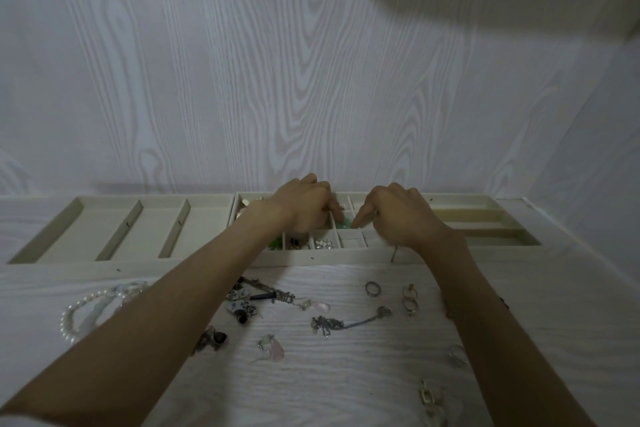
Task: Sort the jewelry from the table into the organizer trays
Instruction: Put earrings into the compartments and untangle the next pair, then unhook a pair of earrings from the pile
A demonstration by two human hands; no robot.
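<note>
The middle organizer tray [329,255] has several small compartments, and some hold earrings [322,244] and a green piece at the left [276,242]. My left hand [304,206] and my right hand [398,215] both reach into it, fingers curled. Their fingertips meet on a small green jewelry piece [345,225] over one compartment and seem to pinch it. Loose jewelry lies on the table nearer me: three rings [372,288], a silver chain necklace [329,324], pink earrings [275,348], dark mixed pieces [242,308] and a pearl necklace [74,317].
A tray with long compartments [104,229] stands at the left, and another tray [485,218] at the right, both against the white wood-grain wall. A gold chain piece [429,395] and a small pale piece [459,355] lie by my right forearm.
</note>
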